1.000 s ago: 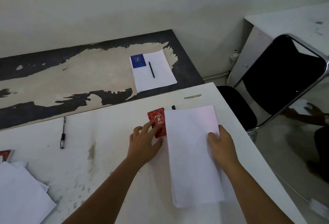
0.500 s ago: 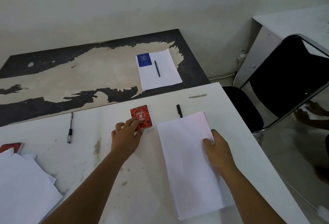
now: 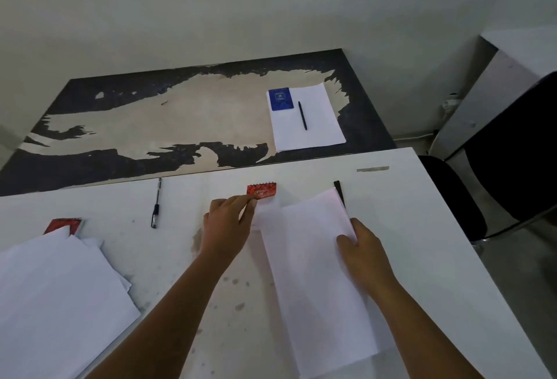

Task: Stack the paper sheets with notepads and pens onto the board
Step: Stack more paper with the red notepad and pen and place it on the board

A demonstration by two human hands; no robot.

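While left hand point(image 3: 227, 225) pinches red notepad point(image 3: 261, 190) at frame centre and right hand point(image 3: 363, 250) clamps paper stack point(image 3: 313, 273) edge lower right, advise: seat notepad squarely on sheets, add black pen point(image 3: 339, 193), then carry level to board point(image 3: 150, 119).

Print on the red notepad point(image 3: 261, 191) and blue notepad point(image 3: 281, 99) covers seems too blurred to read.

- A single head-worn wide-angle view is given, aimed forward and down from above the white surface point(image 3: 422, 228).
- Both forearms are seen close below; the board point(image 3: 150, 125) and wall are seen farther ahead.
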